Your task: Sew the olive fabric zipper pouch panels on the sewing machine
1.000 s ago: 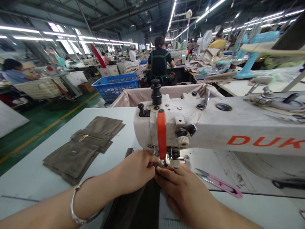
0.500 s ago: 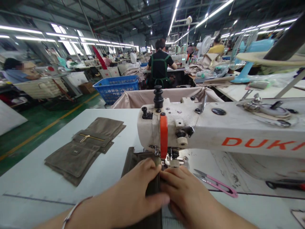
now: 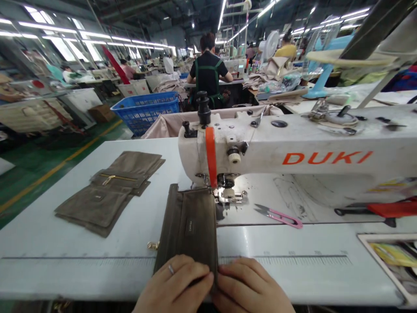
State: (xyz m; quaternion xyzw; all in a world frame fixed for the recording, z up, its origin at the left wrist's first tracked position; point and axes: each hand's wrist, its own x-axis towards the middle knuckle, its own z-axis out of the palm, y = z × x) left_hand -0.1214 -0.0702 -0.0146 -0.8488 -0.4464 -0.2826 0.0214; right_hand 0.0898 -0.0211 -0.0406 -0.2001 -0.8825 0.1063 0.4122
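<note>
A dark olive-brown fabric piece [image 3: 195, 217] with a small label lies lengthwise on the table, its far right edge at the presser foot of the sewing machine [image 3: 234, 143]. Near the table's front edge, my left hand [image 3: 180, 280] pinches the near right part of this piece, thumb against fingers. On the other side of that edge, my right hand [image 3: 249, 284] has its bent fingers closed on the same border. A gold zipper pull [image 3: 153, 246] sticks out at the piece's left. Further left lie stacked matching fabric pieces [image 3: 107, 191] with a gold zipper.
Pink-handled thread snips [image 3: 280, 217] lie right of the needle area. A red-handled tool [image 3: 391, 209] rests under the machine arm. A framed tray [image 3: 391, 261] is at the right front. Behind the table stand a blue basket [image 3: 146, 108] and a person in a green-strapped apron [image 3: 208, 69].
Both hands have drawn back from the presser foot toward the table's front edge, uncovering the labelled fabric piece. The camera view has tilted down and shifted right.
</note>
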